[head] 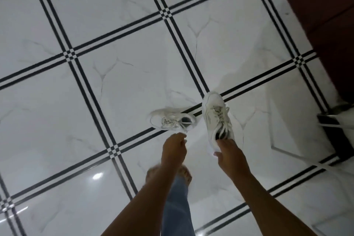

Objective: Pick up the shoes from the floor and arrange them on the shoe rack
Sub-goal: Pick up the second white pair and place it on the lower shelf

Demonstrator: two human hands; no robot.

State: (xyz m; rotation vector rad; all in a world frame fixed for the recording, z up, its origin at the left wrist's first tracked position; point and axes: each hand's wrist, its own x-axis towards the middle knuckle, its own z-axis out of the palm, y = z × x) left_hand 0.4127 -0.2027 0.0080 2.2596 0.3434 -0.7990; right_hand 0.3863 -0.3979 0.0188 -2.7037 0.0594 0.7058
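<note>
Just two white sneakers (172, 120) (218, 120).

One white sneaker (218, 120) per hand

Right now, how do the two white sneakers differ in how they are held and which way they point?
The left sneaker lies across the view, toe to the left, while the right sneaker points away, toe up the frame. The left hand pinches the left sneaker near its laces and opening; the right hand grips the right sneaker at the heel, thumb at the opening. Both are white lace-ups with dark insides, over the tiled floor.
</note>
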